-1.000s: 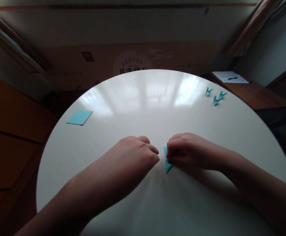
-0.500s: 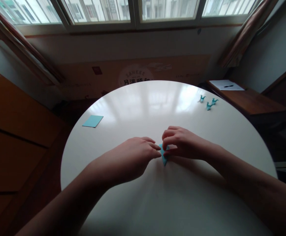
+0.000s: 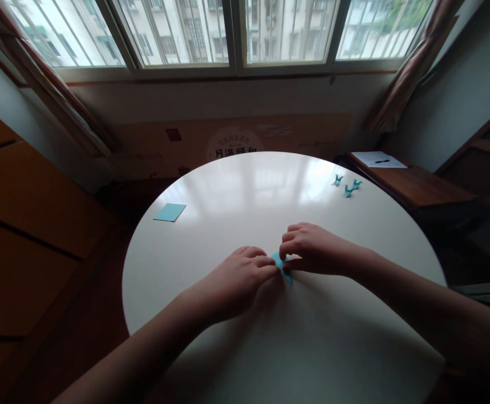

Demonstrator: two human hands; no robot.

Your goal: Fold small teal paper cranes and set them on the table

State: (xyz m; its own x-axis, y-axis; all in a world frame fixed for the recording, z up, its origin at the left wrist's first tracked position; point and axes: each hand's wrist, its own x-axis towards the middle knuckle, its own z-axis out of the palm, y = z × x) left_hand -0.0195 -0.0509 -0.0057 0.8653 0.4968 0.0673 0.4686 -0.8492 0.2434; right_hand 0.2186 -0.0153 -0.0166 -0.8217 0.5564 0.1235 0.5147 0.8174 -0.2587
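Observation:
A small folded piece of blue paper (image 3: 287, 276) is between my two hands, just above or on the white round table (image 3: 312, 336). My right hand (image 3: 310, 247) pinches it from the right, thumb below and fingers curled above. From the left, my left hand (image 3: 247, 275) grips its edge with thumb and index finger. The fingers cover part of the paper, so its full folded shape is hidden.
Three small folded blue paper birds (image 3: 348, 191) stand at the table's far right. A flat stack of square blue paper (image 3: 170, 212) lies at the left. Beyond the right edge, a wooden desk (image 3: 421, 185) holds white paper (image 3: 377, 159) and a pen (image 3: 382, 161).
My left fingers have closed in on the folded paper, which has turned so its lower tip points more to the right. The camera view has tilted up, showing more of the window.

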